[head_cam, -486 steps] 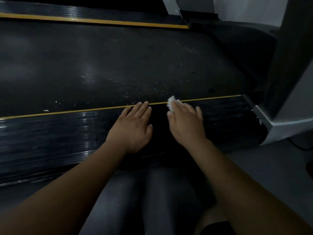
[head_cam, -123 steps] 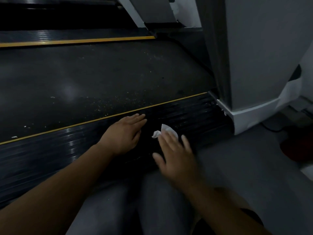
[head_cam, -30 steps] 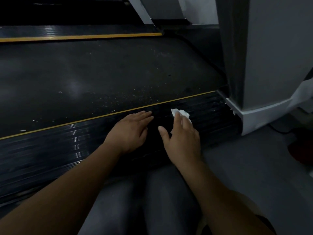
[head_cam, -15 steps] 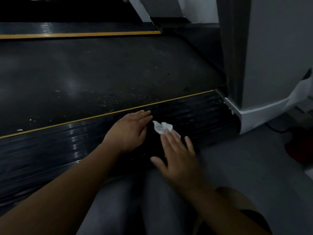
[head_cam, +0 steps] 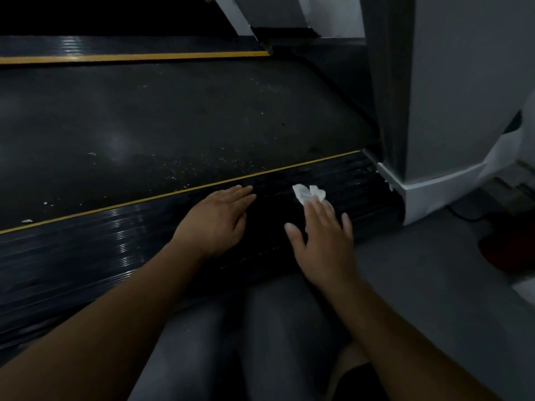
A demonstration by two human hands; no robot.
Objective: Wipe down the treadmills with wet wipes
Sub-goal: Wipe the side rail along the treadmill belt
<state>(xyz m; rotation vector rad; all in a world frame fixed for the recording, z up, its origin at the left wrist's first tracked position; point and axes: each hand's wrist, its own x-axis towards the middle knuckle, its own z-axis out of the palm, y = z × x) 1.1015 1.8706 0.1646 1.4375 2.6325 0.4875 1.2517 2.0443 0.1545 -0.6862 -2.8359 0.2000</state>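
A treadmill lies across the view, its dark belt (head_cam: 162, 123) speckled with pale dust. Along its near side runs a ribbed black side rail (head_cam: 86, 247) edged by a thin yellow line. My right hand (head_cam: 324, 238) presses a crumpled white wet wipe (head_cam: 308, 193) onto the rail with straight fingers; the wipe sticks out past the fingertips. My left hand (head_cam: 215, 221) rests flat on the rail just to the left, fingers straight, holding nothing.
A grey upright post with a white base (head_cam: 428, 192) stands at the rail's right end. The far side rail (head_cam: 130, 50) with its yellow stripe lies beyond the belt. Grey floor (head_cam: 434, 285) spreads to the right, with a dark red object (head_cam: 509, 250) on it. My knees are below.
My right hand has slid the wipe to the right and forward along the rail since half a second ago. My left hand stays in place.
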